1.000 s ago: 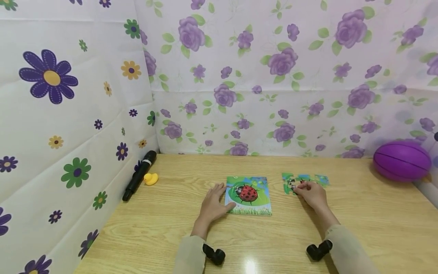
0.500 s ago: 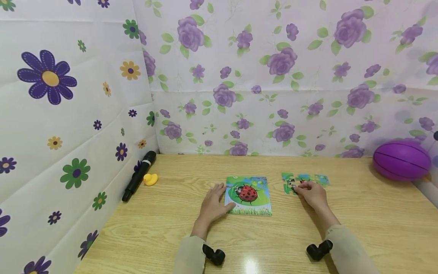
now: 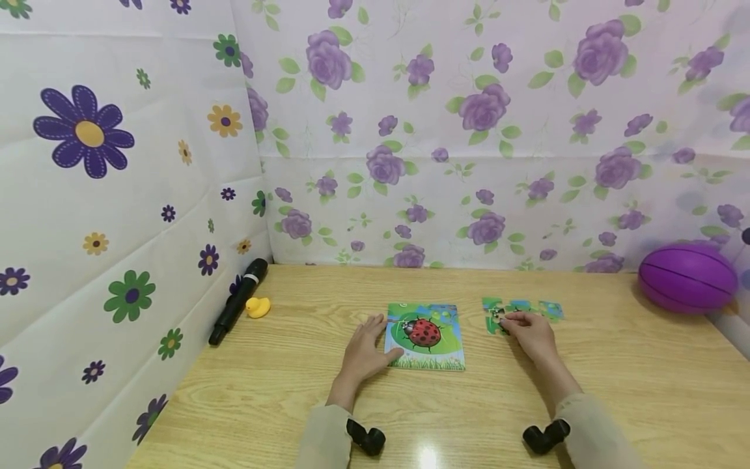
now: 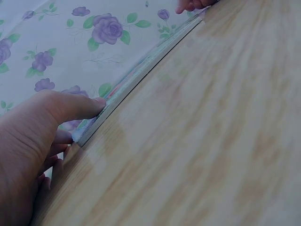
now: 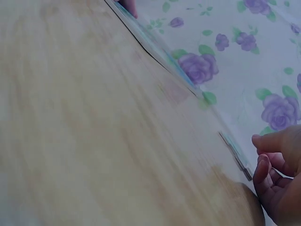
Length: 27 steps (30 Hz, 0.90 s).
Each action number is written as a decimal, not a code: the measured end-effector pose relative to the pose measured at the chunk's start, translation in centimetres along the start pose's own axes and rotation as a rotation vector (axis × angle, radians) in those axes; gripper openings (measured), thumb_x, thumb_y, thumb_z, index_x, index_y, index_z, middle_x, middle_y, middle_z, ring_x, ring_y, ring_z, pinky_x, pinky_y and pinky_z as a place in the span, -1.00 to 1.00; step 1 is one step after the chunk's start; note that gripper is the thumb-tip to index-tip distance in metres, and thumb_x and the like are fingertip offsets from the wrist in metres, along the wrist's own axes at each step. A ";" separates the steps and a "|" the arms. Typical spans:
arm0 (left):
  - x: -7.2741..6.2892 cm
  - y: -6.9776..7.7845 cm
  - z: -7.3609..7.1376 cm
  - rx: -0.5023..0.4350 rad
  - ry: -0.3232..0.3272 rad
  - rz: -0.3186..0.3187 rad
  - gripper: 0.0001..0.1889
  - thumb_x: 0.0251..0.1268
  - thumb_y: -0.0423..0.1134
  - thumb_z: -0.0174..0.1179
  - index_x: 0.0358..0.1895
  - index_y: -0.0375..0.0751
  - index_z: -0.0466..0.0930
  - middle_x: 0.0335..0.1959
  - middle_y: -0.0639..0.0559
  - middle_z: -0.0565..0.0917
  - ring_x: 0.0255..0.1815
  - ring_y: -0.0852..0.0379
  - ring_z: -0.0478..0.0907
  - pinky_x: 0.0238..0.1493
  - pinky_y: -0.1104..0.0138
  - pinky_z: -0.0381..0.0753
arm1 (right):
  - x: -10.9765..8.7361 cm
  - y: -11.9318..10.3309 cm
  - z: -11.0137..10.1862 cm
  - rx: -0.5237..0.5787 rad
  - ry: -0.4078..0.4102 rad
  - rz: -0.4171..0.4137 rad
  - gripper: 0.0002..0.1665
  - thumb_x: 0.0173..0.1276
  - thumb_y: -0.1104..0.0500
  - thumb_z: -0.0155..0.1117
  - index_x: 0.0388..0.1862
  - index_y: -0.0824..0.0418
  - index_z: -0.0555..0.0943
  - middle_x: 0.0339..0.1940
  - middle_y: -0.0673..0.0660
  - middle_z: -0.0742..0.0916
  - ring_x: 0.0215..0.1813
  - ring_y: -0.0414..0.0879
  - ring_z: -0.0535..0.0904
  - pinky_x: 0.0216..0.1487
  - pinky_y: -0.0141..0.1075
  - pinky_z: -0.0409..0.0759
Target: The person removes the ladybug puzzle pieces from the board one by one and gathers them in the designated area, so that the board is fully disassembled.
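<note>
My left hand (image 3: 364,352) rests at the left side of a square ladybug puzzle board (image 3: 448,339). Its thumb lies on the board's lower left corner and its fingers stretch along the left edge. In the left wrist view the thumb (image 4: 77,107) presses the rim of the board (image 4: 136,77). Farther right, my right hand (image 3: 534,337) pinches a small dark puzzle piece at its fingertips, largely hidden by them. Joined green and blue puzzle pieces (image 3: 491,305) lie beneath and behind that hand. In the right wrist view the fingers (image 5: 277,174) are curled beside the pieces (image 5: 235,155).
A loose-looking blue and green piece (image 3: 552,309) sits at the right end of the pieces. Toward the left are a black microphone (image 3: 237,303) and a yellow rubber duck (image 3: 258,306). At the far right stands a purple ball (image 3: 687,279) near the flowered cloth (image 3: 433,195).
The right hand has shifted very slightly at the puzzle pieces, its fingertips a little closer in over the small piece. The left hand and the board stay where they were.
</note>
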State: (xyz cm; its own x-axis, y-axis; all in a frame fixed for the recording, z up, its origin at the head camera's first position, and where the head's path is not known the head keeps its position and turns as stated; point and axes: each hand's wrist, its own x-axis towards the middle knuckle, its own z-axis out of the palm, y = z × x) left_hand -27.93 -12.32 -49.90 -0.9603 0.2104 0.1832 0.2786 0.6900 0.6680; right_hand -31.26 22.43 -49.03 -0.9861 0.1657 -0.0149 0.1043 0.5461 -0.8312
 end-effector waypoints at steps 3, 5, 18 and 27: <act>-0.1 0.0 -0.1 0.001 0.002 -0.008 -0.19 0.19 0.05 0.32 0.43 -0.30 0.29 0.50 -0.17 0.29 0.59 -0.14 0.08 0.64 -0.03 -0.03 | -0.2 -0.8 0.8 0.005 -0.008 -0.041 -0.56 0.38 0.02 0.26 0.05 0.33 0.62 -0.22 0.08 0.68 -0.31 -0.22 0.51 -0.39 -0.46 0.54; -0.2 -0.1 -0.2 0.001 0.002 -0.003 -0.19 0.19 0.04 0.32 0.43 -0.31 0.29 0.50 -0.18 0.29 0.58 -0.16 0.08 0.63 -0.05 -0.03 | -0.4 -1.4 1.5 -0.005 -0.021 -0.069 -0.58 0.39 0.03 0.25 0.05 0.32 0.62 -0.16 0.12 0.67 -0.24 -0.19 0.54 -0.37 -0.47 0.55; 0.1 -0.2 0.1 0.000 -0.001 0.008 -0.19 0.19 0.07 0.31 0.44 -0.29 0.29 0.50 -0.17 0.28 0.59 -0.15 0.08 0.63 -0.04 0.00 | -1.2 -5.8 7.9 0.036 -0.225 -0.271 -0.68 0.34 0.18 0.30 0.01 0.32 0.64 -0.22 0.21 0.71 -0.29 -0.11 0.61 -0.39 -0.37 0.63; 0.0 0.0 -0.1 -0.008 -0.002 0.004 -0.20 0.20 0.07 0.30 0.43 -0.28 0.30 0.50 -0.17 0.28 0.58 -0.18 0.08 0.63 -0.07 -0.01 | -1.8 -7.2 9.6 0.005 -0.302 -0.211 -0.52 0.25 0.18 0.41 0.11 0.36 0.60 -0.32 0.12 0.63 -0.31 -0.11 0.48 -0.32 -0.36 0.51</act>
State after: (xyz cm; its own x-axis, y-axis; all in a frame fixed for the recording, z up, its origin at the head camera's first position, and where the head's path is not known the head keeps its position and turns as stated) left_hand -27.94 -12.43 -49.86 -0.9593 0.2141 0.1843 0.2819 0.6841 0.6728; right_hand -31.48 10.30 -48.34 -0.9797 -0.2003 -0.0055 -0.1054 0.5383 -0.8361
